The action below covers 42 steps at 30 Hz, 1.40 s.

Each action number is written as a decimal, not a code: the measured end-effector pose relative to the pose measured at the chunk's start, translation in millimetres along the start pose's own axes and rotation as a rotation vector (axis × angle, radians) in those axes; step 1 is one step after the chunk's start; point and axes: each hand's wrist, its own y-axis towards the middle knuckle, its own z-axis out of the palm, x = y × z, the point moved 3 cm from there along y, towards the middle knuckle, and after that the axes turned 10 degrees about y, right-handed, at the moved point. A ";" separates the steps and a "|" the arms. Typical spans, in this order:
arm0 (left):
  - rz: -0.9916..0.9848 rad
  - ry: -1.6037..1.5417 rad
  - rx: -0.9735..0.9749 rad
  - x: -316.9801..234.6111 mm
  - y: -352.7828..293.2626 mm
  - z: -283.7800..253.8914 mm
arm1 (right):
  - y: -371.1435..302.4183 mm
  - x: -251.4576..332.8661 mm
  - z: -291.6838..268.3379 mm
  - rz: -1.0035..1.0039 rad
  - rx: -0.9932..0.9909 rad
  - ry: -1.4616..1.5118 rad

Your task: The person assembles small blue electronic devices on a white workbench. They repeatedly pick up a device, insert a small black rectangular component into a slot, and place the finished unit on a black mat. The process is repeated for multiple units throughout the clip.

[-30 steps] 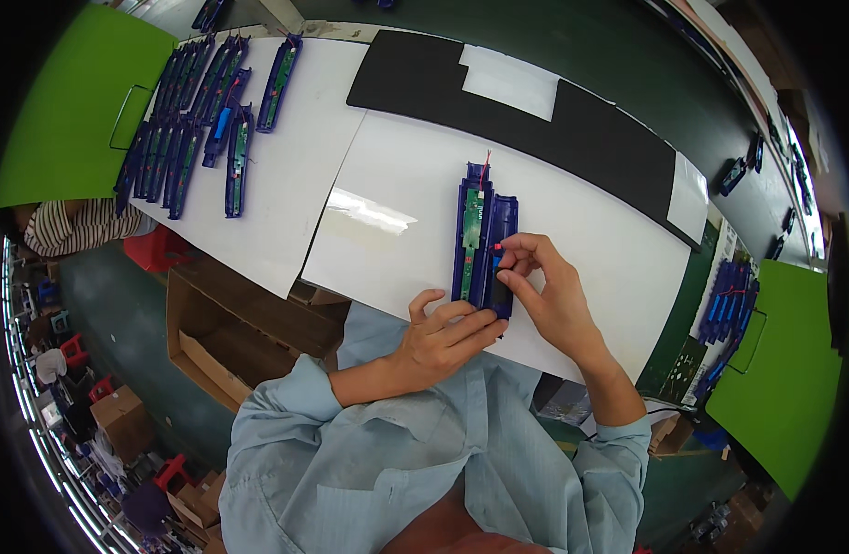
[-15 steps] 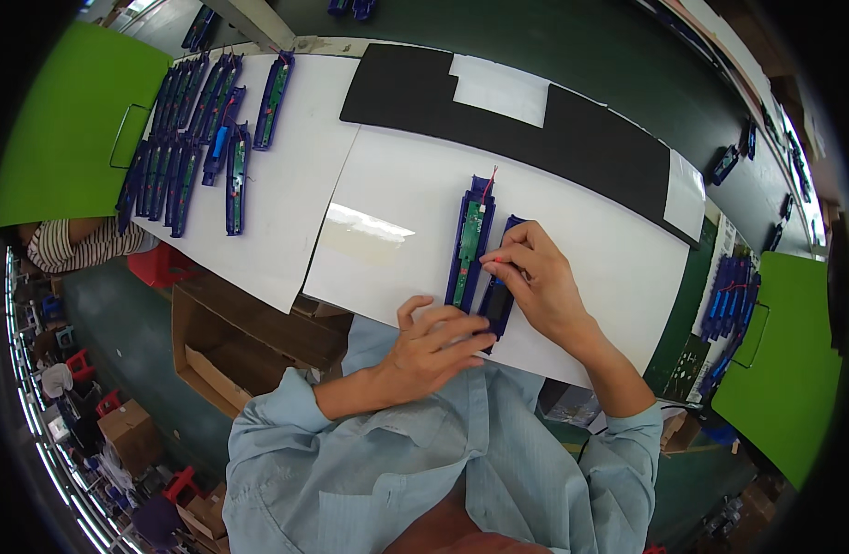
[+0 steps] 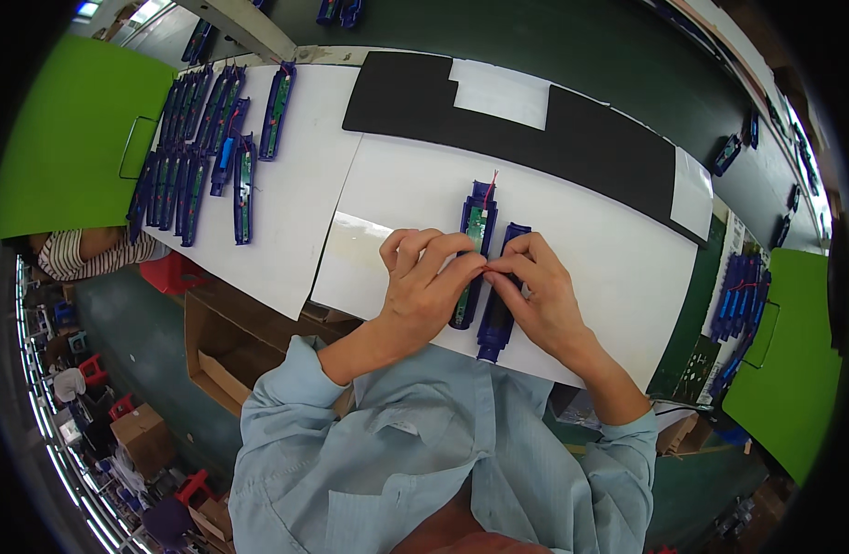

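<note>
My left hand [image 3: 426, 283] and my right hand [image 3: 546, 301] meet over the white table, both pinching a small red piece [image 3: 486, 269] that looks like wire; the fingertips mostly cover it. Beneath the left fingers lies a long dark-blue plastic housing [image 3: 466, 314] with a green circuit board [image 3: 477, 226] in it. Thin red wires [image 3: 493, 187] stick up at its far end. A second blue housing [image 3: 495, 323], dark inside, lies just to its right, partly under my right fingers.
Several blue housings with boards [image 3: 195, 180] lie in rows at the left; others [image 3: 742, 286] sit at the right. A black mat [image 3: 401, 97] covers the table's back part. Green panels [image 3: 64, 129] flank both sides. Below left stands a cardboard box [image 3: 223, 346]. Another person's striped sleeve [image 3: 62, 254] shows at far left.
My left hand has risen from the near end of the housings to my right fingertips and now pinches the red piece too. The housings stay side by side.
</note>
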 end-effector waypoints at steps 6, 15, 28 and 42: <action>-0.125 -0.102 0.025 -1.4 -6.1 6.3 | -7.9 -6.8 3.7 0.004 -0.072 0.076; -0.136 -0.087 0.032 -7.5 -9.6 6.5 | -8.8 -12.4 2.8 0.255 -0.054 0.328; -0.355 -0.283 0.103 -17.4 -22.8 4.4 | -11.1 -12.0 6.0 0.031 -0.104 0.136; -0.255 -0.069 0.124 -12.9 -28.3 0.9 | 23.5 18.5 7.0 -0.285 0.223 -0.281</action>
